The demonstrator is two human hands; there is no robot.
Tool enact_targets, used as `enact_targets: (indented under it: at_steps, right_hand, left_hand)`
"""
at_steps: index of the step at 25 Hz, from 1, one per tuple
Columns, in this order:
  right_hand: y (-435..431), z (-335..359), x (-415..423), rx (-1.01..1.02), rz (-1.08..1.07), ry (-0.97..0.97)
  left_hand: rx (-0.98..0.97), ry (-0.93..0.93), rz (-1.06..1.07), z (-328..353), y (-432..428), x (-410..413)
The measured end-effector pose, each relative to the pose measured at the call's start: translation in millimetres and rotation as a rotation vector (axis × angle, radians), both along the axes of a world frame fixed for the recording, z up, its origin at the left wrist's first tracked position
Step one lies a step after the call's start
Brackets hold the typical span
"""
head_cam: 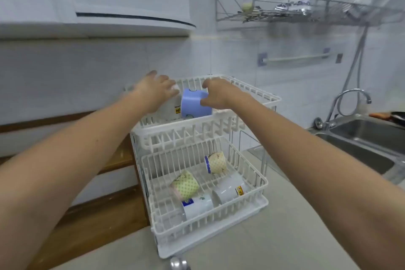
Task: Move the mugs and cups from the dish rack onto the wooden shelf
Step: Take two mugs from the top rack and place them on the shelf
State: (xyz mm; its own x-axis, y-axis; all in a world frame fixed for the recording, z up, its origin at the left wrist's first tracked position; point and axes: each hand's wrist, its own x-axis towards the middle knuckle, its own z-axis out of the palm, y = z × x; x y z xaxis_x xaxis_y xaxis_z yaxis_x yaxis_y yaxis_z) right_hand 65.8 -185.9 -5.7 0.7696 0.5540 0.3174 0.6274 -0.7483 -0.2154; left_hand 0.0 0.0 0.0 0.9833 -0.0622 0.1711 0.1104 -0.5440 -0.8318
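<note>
A white two-tier dish rack (pixel 252 180) stands on the counter. In its upper tier my right hand (pixel 217 94) grips a blue cup (pixel 194 104) lying on its side. Beside it my left hand (pixel 155 92) is closed over a white mug (pixel 168 109) with a yellow label. The lower tier holds several cups on their sides: two with a yellow-green pattern (pixel 215 162) (pixel 185 185), a white mug with a blue band (pixel 197 205) and a white mug with a yellow label (pixel 230 189). A wooden shelf (pixel 98 221) runs along the wall at the left.
A steel sink (pixel 363 140) with a curved tap (pixel 350 103) lies to the right. A wall-mounted wire rack (pixel 306 11) with plates hangs above it. A white cabinet (pixel 94 6) overhangs the shelf at upper left. The grey counter (pixel 285 237) extends toward me.
</note>
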Motion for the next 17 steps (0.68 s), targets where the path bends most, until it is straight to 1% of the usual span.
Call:
enact_targets:
  at_steps: [2, 4, 7, 9, 11, 14, 15, 17]
  right_hand:
    - [10.4, 1.8, 11.3, -0.138, -0.013, 0.048]
    - [19.6, -0.6, 21.1, -0.245, -0.009, 0.091]
    - [33.9, -7.8, 39.1, -0.328, 0.004, 0.057]
    - [42.1, -16.2, 42.9, -0.387, -0.03, -0.02]
    - [48.1, -23.2, 47.9, -0.373, -0.034, -0.071]
    - [46.4, -27.5, 51.6, -0.282, -0.038, -0.085]
    - [43.1, -27.9, 52.4, -0.256, -0.044, -0.082]
    - [32.5, -25.0, 51.0, -0.167, -0.036, -0.061]
  left_hand:
    - [0.14, 0.076, 0.057, 2.5, 1.4, 14.3]
    - [0.185, 0.129, 0.049, 1.9, 3.6, 31.1]
    - [0.297, 0.184, -0.077, 4.6, 15.7, 53.5]
    - [0.346, 0.192, -0.183, 3.0, 28.0, 64.5]
    - [0.351, 0.189, -0.254, 2.6, 38.6, 70.7]
    - [0.36, 0.126, -0.294, 2.8, 50.2, 72.3]
    - [0.342, 0.093, -0.295, 4.8, 53.4, 69.0]
    - [0.245, 0.001, -0.276, 13.5, 57.8, 56.7]
